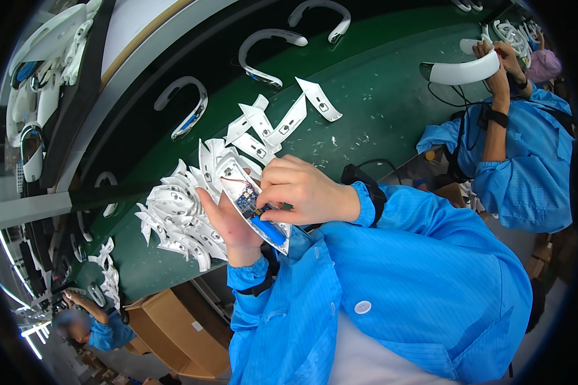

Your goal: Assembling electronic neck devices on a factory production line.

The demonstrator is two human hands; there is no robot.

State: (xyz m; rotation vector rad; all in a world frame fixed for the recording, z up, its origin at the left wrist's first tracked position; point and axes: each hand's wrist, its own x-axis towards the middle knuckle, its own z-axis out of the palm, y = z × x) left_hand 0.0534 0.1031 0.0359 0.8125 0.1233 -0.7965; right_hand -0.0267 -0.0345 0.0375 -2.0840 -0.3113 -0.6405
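My left hand (228, 221) cradles a white curved plastic shell (237, 176) from below; inside it lie a small circuit board (246, 202) and a blue cylindrical battery (268, 230) with thin red wires. My right hand (298, 189) rests on top, its fingertips pinched at the board near the battery's end. Both forearms wear blue sleeves. Just left of my hands lies a heap of white curved shells (173, 215) on the green table (366, 96).
More white curved strips (282, 122) lie fanned out beyond my hands. Grey U-shaped bands (186, 106) ride a dark conveyor. A person in blue at the right holds a white curved part (462, 70). Another person works at the lower left. A cardboard box (180, 333) stands below the table.
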